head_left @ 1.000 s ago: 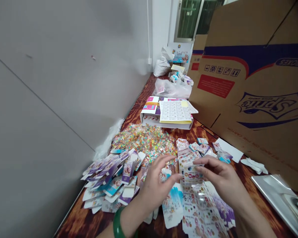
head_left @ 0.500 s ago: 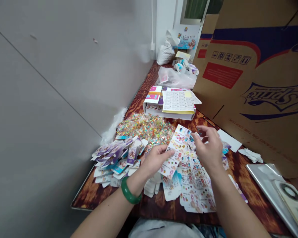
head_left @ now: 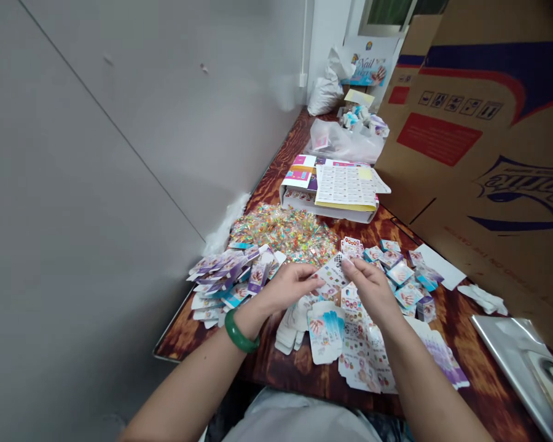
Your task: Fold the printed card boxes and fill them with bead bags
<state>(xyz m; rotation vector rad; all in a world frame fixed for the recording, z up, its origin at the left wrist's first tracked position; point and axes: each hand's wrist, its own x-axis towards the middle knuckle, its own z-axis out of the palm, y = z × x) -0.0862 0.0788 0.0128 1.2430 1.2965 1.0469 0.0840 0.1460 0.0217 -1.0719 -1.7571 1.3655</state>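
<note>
My left hand [head_left: 289, 286] pinches the lower left part of a printed leaflet [head_left: 332, 276] with small nail-design pictures. The fingers of my right hand [head_left: 372, 288] are closed on the leaflet's upper right end. It looks shorter than a full sheet and seems folded over, though the fold is partly behind my fingers. Under my right forearm lie overlapping leaflets [head_left: 362, 359] of the same print. Just left of them rests a fan of blue-and-white cards [head_left: 325, 334], with a stack of white cards [head_left: 289, 328] beside it.
Flat purple-and-blue cartons [head_left: 225, 276] are heaped at left, small clear packets [head_left: 286, 230] behind. Small filled boxes [head_left: 403, 276] lie right, near purple cards [head_left: 445, 359]. A white box with paper sheets [head_left: 345, 187] stands farther back. A large cardboard carton [head_left: 470, 166] borders the right side.
My right hand has come down from above and taken hold of the leaflet's end. The leaflet now shows shorter, apparently bent over. The view has shifted slightly left.
</note>
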